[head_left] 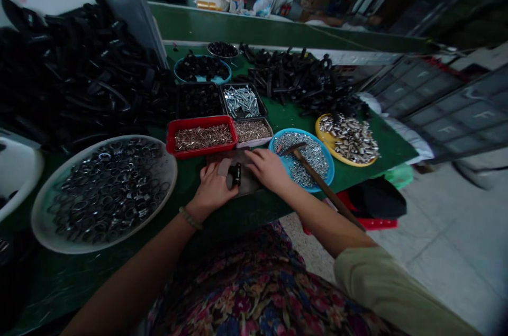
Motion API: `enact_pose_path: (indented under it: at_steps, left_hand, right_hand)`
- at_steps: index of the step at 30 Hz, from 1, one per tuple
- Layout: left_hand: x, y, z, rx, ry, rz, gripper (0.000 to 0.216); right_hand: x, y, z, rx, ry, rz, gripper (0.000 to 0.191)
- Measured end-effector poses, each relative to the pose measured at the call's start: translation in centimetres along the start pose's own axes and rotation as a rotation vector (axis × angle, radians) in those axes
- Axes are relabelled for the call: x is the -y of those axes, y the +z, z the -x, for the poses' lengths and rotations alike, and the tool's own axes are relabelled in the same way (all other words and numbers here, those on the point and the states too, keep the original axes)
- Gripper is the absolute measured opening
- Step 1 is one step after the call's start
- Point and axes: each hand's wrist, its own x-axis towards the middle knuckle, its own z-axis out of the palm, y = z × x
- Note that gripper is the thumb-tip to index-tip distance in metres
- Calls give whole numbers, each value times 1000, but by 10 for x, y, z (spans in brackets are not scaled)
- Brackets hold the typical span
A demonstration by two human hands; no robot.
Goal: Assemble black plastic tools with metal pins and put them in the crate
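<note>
My left hand (212, 187) is closed round a small black clamp-like part (237, 173), whose exact kind I cannot make out. One of its fingers has a pale wrap. Under both hands is a flat dark metal plate (248, 183) on the green table. My right hand (270, 168) is at the plate's right side, fingers stretched out and apart; nothing shows in it. Just right of that hand, a hammer (326, 188) with a wooden handle lies across a blue tray (332, 169) of small silvery metal pieces. The handle passes beyond my right forearm.
A wide round tray (37, 219) of dark rings stands left. Behind the plate are a red tray (170, 145) of copper-coloured pins and a black tray of bolts (241, 102). A yellow plate (323, 140) holds metal sleeves. Black parts (99, 76) are heaped back left.
</note>
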Motion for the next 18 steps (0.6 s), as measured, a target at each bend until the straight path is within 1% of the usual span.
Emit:
enact_pose_path:
  at_steps: [2,3,4,5,6,7,8,9,11,12,15,16,18]
  left_hand:
    - [1,1,-1,0,1,7,67]
    - [1,2,-1,-2,1,12,67]
    - [1,3,-1,-8,-1,14,67]
    - [1,3,-1,-15,-5,16,68]
    - [1,4,-1,-23,-11,20,69]
    - [1,4,-1,-29,-16,26,70]
    - [1,4,0,-32,-19,34,70]
    - [0,3,0,-33,-20,44,71]
    - [0,3,1,-34,-26,60,73]
    - [-1,3,1,-37,-32,66,73]
    - [-1,4,1,-48,-52,87,75]
    - [-1,5,1,-53,-55,95,75]
    - [0,6,1,-57,-51,102,74]
  right_hand:
    - [-29,-20,17,-17,313,175,47]
    - [-44,-29,26,14,472,251,50]
    - [-58,-36,35,69,596,297,51]
    - [-68,-42,43,139,674,316,49]
    - [-76,-46,49,203,710,314,47]
    - [-78,-48,53,243,716,296,44]
    - [-76,-49,55,250,705,265,43]
    - [-69,-50,54,226,682,219,42]
    - [-43,-52,49,160,583,58,42]
    - [-28,-55,45,148,501,-49,41]
    - [19,-64,32,175,221,-303,40]
    - [31,-66,27,167,164,-339,41]
    - [46,-67,20,146,133,-349,44]
